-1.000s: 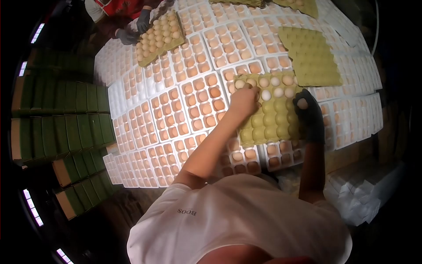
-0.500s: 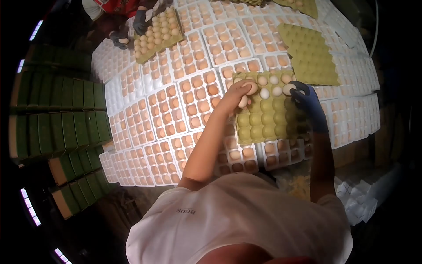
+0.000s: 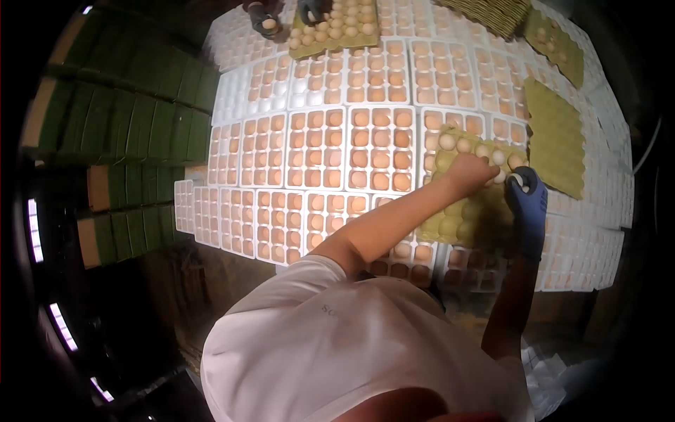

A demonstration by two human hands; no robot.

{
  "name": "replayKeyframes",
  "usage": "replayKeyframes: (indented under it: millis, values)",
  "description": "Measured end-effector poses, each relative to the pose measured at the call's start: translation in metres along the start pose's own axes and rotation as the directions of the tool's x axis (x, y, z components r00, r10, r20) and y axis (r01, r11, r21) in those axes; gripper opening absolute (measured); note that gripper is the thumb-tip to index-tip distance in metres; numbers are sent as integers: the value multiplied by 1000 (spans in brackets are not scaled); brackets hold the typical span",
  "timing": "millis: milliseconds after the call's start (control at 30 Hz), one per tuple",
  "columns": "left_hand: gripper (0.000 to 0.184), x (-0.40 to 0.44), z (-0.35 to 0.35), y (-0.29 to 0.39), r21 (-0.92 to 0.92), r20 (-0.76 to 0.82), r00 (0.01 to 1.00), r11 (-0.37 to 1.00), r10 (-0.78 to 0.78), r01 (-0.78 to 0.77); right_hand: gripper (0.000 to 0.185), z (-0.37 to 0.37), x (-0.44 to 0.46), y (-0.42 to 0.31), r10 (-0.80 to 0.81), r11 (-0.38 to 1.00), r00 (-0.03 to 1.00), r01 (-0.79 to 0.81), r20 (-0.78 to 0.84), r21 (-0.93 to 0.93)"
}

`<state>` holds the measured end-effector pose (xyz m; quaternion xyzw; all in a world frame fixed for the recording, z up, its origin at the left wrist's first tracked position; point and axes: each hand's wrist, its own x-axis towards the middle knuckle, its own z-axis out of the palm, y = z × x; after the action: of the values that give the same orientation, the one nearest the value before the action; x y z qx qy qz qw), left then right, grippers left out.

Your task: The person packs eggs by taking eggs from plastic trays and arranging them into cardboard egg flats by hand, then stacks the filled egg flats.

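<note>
A yellow-green egg tray [image 3: 450, 228] lies on top of the white packs in front of me, with eggs in its far rows and unfilled cups nearer my body. My bare left hand [image 3: 472, 174] reaches across it, fingers curled together beside a white egg [image 3: 500, 176]. What those fingers hold, if anything, is hidden. At the tray's right edge, my right hand [image 3: 529, 200] wears a dark blue glove and grips a pale egg [image 3: 519, 181] between thumb and fingers. A brown egg [image 3: 517, 161] rests just beyond that hand.
White packs of brown eggs [image 3: 380, 148] cover the broad surface. An unfilled egg tray [image 3: 559, 141] lies at right. Across from me, a co-worker's gloved hand [image 3: 261, 20] holds an egg near another filled tray [image 3: 336, 46]. Green boxes [image 3: 133, 126] are stacked at left.
My left hand has moved rightward across the tray, leaving the eggs at its left side. My right hand stays at the right edge with an egg. The whole view has shifted.
</note>
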<state>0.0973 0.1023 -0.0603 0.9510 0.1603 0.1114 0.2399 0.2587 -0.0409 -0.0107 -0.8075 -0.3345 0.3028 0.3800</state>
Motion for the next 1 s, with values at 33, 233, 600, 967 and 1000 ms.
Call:
replayKeyframes:
  millis: [33,233,600,967,1000]
  values:
    - [14,-1,1,-4,30,-18,999,999,40,-40,41,-1,8,2,-311,883,950,281,-21,-376]
    - [12,-10,11,-14,-186,-226,973,983,-47,4,57,10,20,-25,-309,506,905,418,294,-754]
    - [32,-186,-90,-56,-975,142,728,-222,-671,-14,52,3,30,35,-405,585,872,477,273,-656]
    - [40,-431,-251,-273,-671,-526,-75,359,-847,649,56,7,31,2,-318,292,859,492,402,-820]
    - [39,-443,-261,-295,-530,-670,-71,408,-739,743,58,5,29,3,-328,250,843,512,426,-822]
